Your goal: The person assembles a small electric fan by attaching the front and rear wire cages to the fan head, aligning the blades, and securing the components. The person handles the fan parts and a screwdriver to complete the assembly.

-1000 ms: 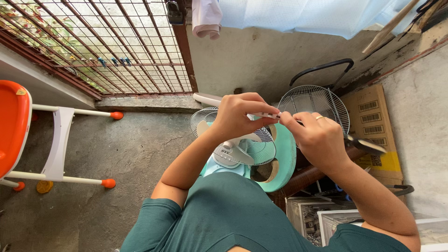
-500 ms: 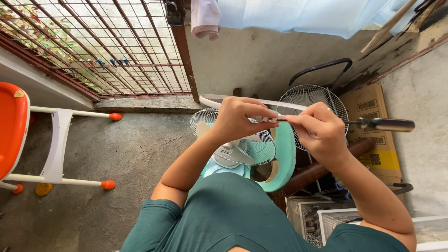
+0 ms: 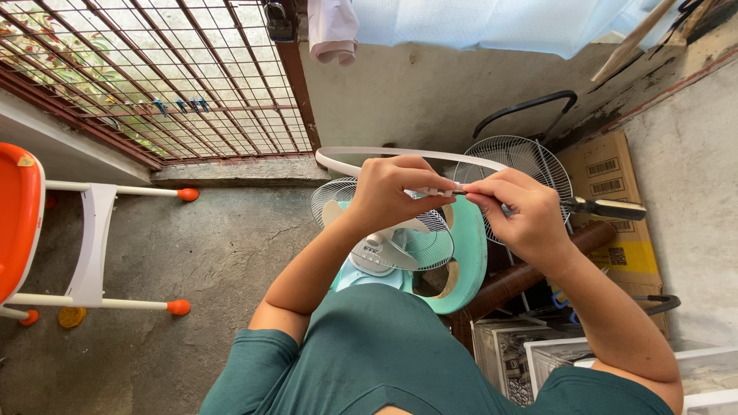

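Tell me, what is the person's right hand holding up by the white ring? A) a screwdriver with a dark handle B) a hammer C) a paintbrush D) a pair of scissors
A: the right hand grips a screwdriver whose dark handle sticks out to the side, its tip meeting the white ring that the left hand pinches, above the small fan.

Bare concrete floor (image 3: 192, 253), barred window (image 3: 154, 77)
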